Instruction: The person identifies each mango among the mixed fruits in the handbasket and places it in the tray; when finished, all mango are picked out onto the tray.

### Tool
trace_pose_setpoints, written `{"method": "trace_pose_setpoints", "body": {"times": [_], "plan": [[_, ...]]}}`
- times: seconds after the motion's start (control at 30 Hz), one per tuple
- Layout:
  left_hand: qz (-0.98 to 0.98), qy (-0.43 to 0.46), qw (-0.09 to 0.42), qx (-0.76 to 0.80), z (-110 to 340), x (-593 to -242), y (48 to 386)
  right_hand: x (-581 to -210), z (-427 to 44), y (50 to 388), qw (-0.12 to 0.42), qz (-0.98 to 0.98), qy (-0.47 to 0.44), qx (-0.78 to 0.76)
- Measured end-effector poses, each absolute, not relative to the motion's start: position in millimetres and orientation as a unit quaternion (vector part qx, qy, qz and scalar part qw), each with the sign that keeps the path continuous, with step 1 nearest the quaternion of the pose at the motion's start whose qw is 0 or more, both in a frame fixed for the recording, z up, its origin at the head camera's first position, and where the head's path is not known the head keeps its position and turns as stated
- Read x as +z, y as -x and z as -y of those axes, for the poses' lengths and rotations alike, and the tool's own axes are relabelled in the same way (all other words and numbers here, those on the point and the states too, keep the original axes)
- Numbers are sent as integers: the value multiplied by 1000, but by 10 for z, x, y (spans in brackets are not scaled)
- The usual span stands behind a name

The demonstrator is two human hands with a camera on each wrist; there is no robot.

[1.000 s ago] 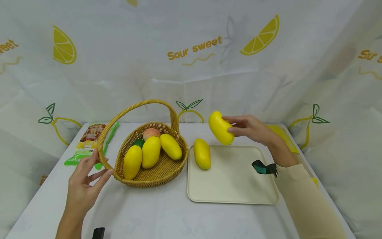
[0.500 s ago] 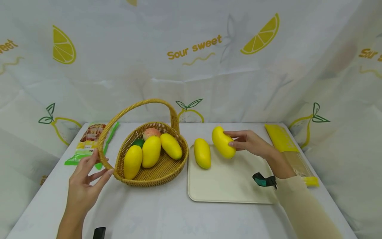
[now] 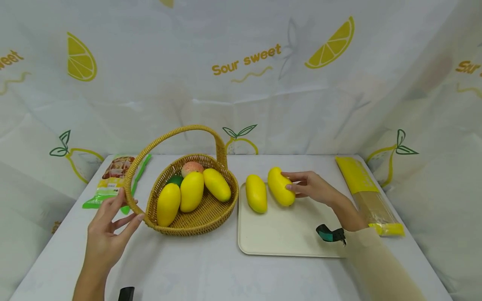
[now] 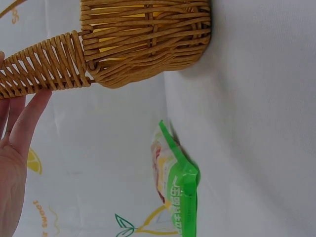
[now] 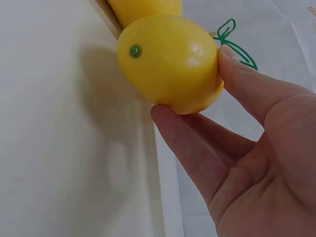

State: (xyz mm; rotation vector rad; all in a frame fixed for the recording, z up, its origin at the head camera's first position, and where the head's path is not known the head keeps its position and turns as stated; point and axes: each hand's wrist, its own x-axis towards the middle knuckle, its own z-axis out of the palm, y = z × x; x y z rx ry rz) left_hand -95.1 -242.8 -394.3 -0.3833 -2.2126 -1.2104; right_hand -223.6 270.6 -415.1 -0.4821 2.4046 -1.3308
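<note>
My left hand (image 3: 109,230) pinches the handle of the wicker basket (image 3: 196,228) at its left side; the left wrist view shows fingers and thumb on the woven handle (image 4: 44,66). Inside the basket lie several yellow mangoes (image 3: 191,192), a pinkish round fruit (image 3: 192,168) and a green one (image 3: 175,180). My right hand (image 3: 316,188) grips a yellow mango (image 3: 280,187) between thumb and fingers over the back of the cream tray (image 3: 290,234). Another mango (image 3: 256,194) lies on the tray's left part, just beside it. In the right wrist view the gripped mango (image 5: 168,64) shows its green stem end.
Behind the basket handle at the left lies a green-edged food packet (image 3: 113,179). At the right edge of the table is a long yellow and clear packet (image 3: 370,196). A patterned white cloth (image 3: 241,100) hangs behind the table.
My right hand has come down with the mango, from above the tray's back edge to close beside the other mango. The left hand and the basket have stayed in place.
</note>
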Motion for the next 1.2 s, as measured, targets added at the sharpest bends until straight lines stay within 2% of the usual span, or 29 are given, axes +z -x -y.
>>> {"method": "trace_pose_setpoints", "body": {"times": [0.63,1.2], "plan": [[822,153,282,-470,2413,-3941,995,-4250,-2726,2127,184,-852,145,-469],[811,154,304,-475,2440,-3988,966,-4259,-2621,2140,212,-844,138,-473]]}}
